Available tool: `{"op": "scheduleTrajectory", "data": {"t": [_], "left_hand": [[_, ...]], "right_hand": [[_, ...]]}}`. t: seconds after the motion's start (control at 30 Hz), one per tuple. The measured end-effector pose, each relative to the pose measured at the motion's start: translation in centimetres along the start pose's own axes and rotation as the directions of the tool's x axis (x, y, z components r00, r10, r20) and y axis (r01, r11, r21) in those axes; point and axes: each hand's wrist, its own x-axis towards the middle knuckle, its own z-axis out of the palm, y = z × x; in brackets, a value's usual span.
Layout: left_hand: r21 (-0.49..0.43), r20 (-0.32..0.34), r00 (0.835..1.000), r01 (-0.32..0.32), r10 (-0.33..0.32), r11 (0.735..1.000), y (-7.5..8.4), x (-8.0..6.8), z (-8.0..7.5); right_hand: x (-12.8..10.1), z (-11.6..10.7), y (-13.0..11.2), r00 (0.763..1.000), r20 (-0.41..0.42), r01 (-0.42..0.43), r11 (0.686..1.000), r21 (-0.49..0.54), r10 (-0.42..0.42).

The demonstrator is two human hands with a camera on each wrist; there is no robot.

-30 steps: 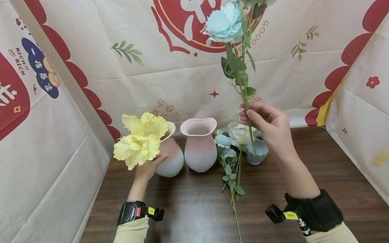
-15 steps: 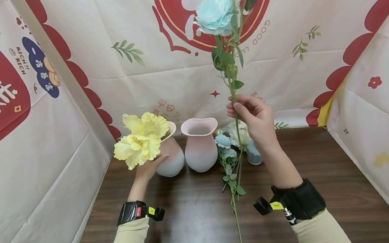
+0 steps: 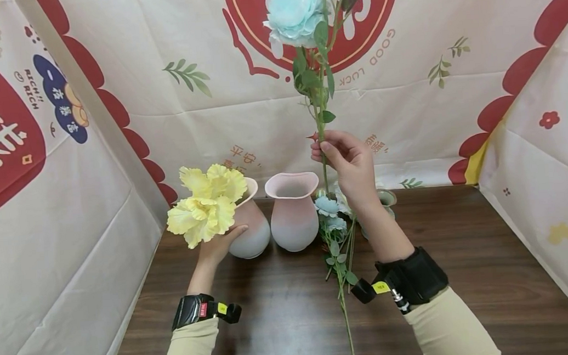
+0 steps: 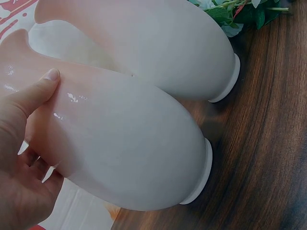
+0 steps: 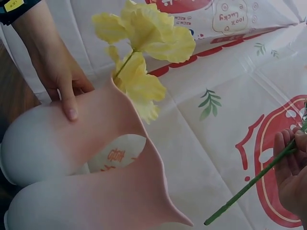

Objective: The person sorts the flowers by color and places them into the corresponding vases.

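Note:
My left hand [image 3: 221, 244] grips the side of the left pink vase [image 3: 250, 227], which holds yellow flowers [image 3: 205, 204]. The left wrist view shows its thumb [image 4: 37, 91] lying on that vase [image 4: 124, 153]. My right hand [image 3: 323, 145] pinches the green stem [image 3: 324, 169] of a tall light blue flower [image 3: 295, 9] and holds it upright in the air. The stem's lower end hangs just right of the middle pink vase [image 3: 292, 212]. In the right wrist view the stem [image 5: 249, 184] points toward that vase's mouth [image 5: 120, 153] from a distance.
Several blue and white flowers [image 3: 336, 234] lie on the dark wooden table [image 3: 469, 274] right of the middle vase. A small blue-green vase [image 3: 387, 197] stands partly hidden behind my right forearm. Printed cloth walls [image 3: 533, 127] close in the left, back and right sides.
My right hand has carried the blue flower left and a little up, from over the small blue-green vase to beside the middle pink vase. The left hand has stayed on its vase.

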Motion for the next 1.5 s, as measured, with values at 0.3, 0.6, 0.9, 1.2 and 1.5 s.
{"op": "scheduleTrajectory", "data": {"t": [0.3, 0.6, 0.9, 1.2, 1.5], "left_hand": [[0.022, -0.010, 1.000, -0.025, 0.025, 0.999, 0.1, 0.1, 0.2], [0.035, -0.007, 1.000, -0.015, 0.015, 0.999, 0.0, 0.2, 0.4], [0.016, 0.002, 1.000, -0.022, 0.022, 1.000, 0.2, 0.3, 0.2], [0.006, -0.016, 0.999, -0.038, 0.038, 0.999, -0.1, 0.4, 0.2], [-0.010, -0.024, 0.997, -0.080, 0.079, 0.997, -0.2, 0.2, 0.0]], "right_hand": [[0.2, 1.5, 1.5, 1.000, -0.016, -0.016, 0.999, 0.047, 0.017], [-0.4, 1.7, 3.2, 0.999, -0.001, -0.042, 0.999, 0.006, 0.042], [-1.1, 1.0, 4.8, 0.999, -0.002, -0.050, 0.993, -0.106, 0.051], [-1.4, 0.7, 5.6, 0.995, 0.005, -0.095, 0.971, -0.218, 0.099], [-1.8, 0.5, 5.9, 0.992, 0.054, -0.095, 0.952, -0.291, 0.115]]}}
